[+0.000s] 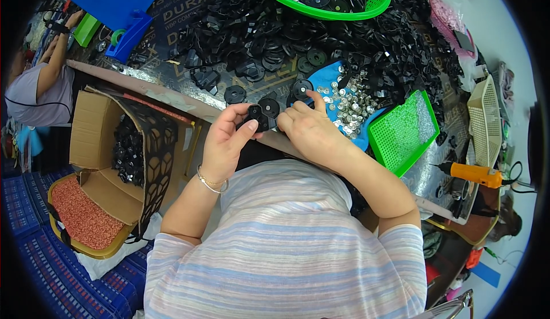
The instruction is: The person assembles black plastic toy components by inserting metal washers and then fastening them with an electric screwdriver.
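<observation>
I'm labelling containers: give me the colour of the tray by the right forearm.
The tray is bright green, clearest in the head view.

At the near edge of the surface, the left hand pinches, thumb opposite bent fingers; the right hand curls beside it, one finger outstretched.

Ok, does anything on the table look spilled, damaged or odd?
Nothing looks plainly damaged. The oddest sight is the black parts strewn in heaps around the basket, not just in it. Silver caps also lie loose on the blue cloth. I can't tell whether either was spilled or laid out so.
</observation>
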